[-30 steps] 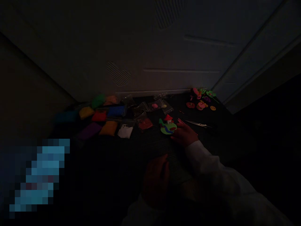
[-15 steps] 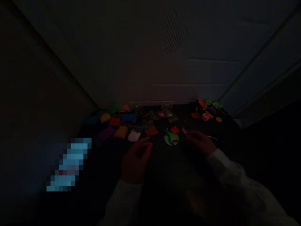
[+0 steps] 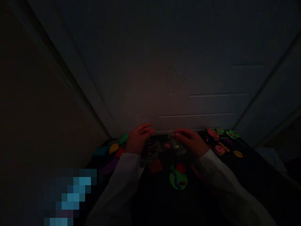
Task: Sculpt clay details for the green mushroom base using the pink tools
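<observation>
Both hands (image 3: 137, 139) (image 3: 192, 142) have moved forward, beyond the green disc (image 3: 173, 185).

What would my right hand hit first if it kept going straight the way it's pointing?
Probably the small clear bag by the wall, right at your right hand's fingertips. It's dark and the depth is unclear, so they may already be touching.

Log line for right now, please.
left hand: raised, nothing visibly held; right hand: by clear bag, grip unclear; green disc: on black table
</observation>
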Demonstrator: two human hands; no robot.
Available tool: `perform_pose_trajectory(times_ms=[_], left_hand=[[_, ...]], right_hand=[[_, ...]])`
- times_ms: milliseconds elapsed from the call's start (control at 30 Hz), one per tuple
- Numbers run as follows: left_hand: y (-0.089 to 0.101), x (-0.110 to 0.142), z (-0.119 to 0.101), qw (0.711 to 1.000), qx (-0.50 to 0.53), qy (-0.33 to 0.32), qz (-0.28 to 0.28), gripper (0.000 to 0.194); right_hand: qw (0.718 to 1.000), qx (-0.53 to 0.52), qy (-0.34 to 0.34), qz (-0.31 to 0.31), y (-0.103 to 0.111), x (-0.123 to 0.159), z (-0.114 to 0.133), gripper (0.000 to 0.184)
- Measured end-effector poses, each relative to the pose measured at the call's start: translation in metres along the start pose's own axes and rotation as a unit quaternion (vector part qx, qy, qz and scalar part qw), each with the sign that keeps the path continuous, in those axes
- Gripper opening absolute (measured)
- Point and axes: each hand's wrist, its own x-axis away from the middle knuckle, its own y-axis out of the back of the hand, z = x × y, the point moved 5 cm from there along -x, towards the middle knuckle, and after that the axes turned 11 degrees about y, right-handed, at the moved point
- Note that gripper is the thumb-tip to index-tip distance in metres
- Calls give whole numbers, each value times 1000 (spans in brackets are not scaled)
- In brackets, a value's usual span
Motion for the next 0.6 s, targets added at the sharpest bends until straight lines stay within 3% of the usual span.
perform_pose_trajectory(times_ms=[100, 167, 300, 600], left_hand=[[-18, 2, -2, 997, -58, -32, 50, 48], [-26, 6, -6, 991, -88, -61, 75, 48], [-33, 12, -6, 985, -103, -41, 134, 55], [-40, 17, -4, 977, -128, -37, 168, 49]], right_hand=[[999, 30, 29, 28, -3, -8, 4, 20], [987, 114, 105, 48, -5, -9, 13, 18], [947, 230, 215, 60, -12, -5, 26, 19], [873, 397, 278, 51, -20, -1, 22, 16]])
